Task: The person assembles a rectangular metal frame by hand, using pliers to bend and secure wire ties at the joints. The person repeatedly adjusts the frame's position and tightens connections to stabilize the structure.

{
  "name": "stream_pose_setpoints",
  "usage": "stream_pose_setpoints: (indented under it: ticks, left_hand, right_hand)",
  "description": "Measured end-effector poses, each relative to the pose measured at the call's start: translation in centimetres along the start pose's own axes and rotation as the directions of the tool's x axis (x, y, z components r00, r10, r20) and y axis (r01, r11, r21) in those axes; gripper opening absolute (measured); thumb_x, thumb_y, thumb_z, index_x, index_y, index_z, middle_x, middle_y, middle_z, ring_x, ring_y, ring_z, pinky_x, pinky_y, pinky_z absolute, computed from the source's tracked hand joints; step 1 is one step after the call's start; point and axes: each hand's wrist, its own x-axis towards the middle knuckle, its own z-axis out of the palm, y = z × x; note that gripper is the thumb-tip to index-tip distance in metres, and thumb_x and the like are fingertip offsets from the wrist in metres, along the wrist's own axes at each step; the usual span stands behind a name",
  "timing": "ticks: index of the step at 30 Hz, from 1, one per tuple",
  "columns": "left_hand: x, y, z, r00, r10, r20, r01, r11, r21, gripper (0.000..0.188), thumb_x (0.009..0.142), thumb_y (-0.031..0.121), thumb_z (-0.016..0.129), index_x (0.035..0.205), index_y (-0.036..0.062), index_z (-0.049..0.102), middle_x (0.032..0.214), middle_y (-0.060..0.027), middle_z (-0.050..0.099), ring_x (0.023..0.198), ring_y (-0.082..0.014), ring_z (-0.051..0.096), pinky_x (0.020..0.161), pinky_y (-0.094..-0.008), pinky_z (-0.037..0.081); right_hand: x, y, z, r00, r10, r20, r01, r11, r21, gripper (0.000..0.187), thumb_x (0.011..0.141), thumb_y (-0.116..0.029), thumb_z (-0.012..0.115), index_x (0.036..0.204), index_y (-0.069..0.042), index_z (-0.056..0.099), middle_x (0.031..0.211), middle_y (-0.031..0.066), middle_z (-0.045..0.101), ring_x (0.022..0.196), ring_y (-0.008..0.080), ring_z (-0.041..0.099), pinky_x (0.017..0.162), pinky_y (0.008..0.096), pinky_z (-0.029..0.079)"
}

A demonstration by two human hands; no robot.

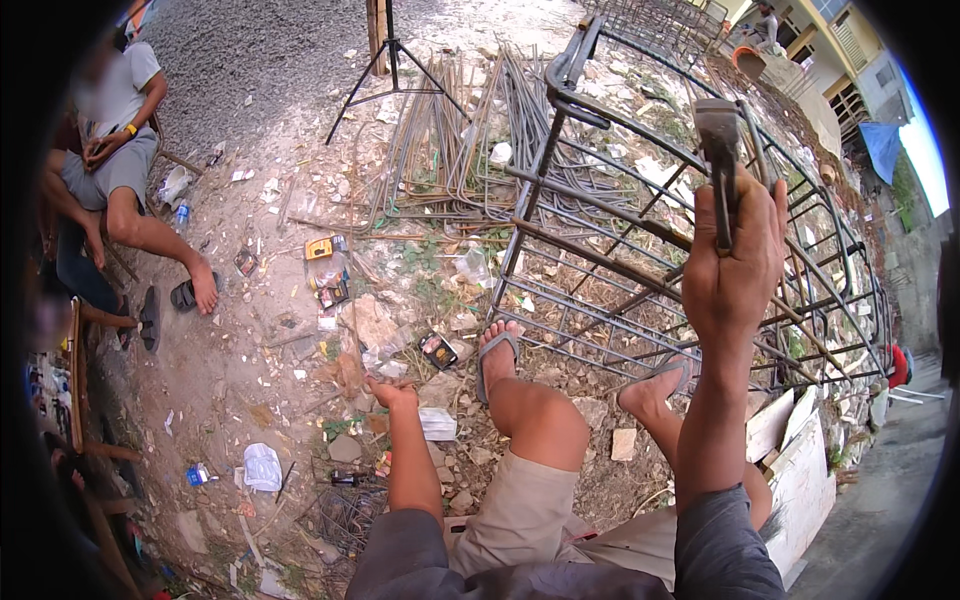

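Observation:
My right hand (735,260) is raised over the rebar cage (620,215), closed around dark metal pincers (718,135) with the jaw end up. The cage of long bars and bent stirrups lies on the ground ahead and to the right. My left hand (392,392) is low by my left knee, its fingers partly turned from view. A thin rusty wire (352,325) rises from its fingertips and seems to be held there. My sandaled feet stand at the cage's near edge.
Loose bent rebar (455,140) lies ahead beside a black tripod (392,70). A seated person (120,120) is at the left. Stones, wrappers, a yellow-and-black package (325,247) and a white plastic bag (262,467) litter the ground. White boards (800,470) lean at the lower right.

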Motion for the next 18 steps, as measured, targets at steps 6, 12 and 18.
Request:
stream_pose_setpoints:
  ticks: [6,12,18]
  left_hand:
    - [-11.8,9.1,1.4,0.866,0.345,0.361,-0.266,0.931,-0.25,0.043,0.11,0.051,0.052,0.096,0.0109,0.048,0.082,-0.0044,0.052,0.069,-0.0166,0.053,0.062,-0.0363,0.05]
    - [-29.1,17.1,2.1,0.491,0.622,0.61,-0.542,0.766,-0.345,0.035,0.113,0.042,0.049,0.103,0.0087,0.051,0.073,0.003,0.045,0.06,-0.0099,0.043,0.054,-0.0281,0.042]
    - [-39.4,17.5,0.8,0.042,0.567,0.823,-0.808,0.504,-0.306,0.041,0.115,0.038,0.046,0.113,0.0004,0.062,0.067,0.0064,0.036,0.055,-0.0027,0.032,0.048,-0.0234,0.026]
  right_hand:
    - [-0.2,0.8,-2.3,0.995,-0.072,0.073,0.055,0.975,0.215,0.026,0.085,0.002,0.068,0.107,-0.002,0.055,0.144,0.0244,0.06,0.14,0.0439,0.051,0.125,0.0614,0.024]
    - [-7.9,8.5,-13.7,0.661,-0.255,0.706,0.07,0.957,0.28,0.024,0.086,-0.002,0.062,0.108,-0.005,0.055,0.114,0.0145,0.068,0.108,0.0353,0.068,0.087,0.0489,0.053]
    - [-26.3,23.5,-17.0,0.151,0.348,0.925,-0.227,0.923,-0.311,0.023,0.09,-0.018,0.064,0.11,-0.006,0.062,0.1,0.0229,0.072,0.094,0.0447,0.07,0.08,0.0573,0.053]
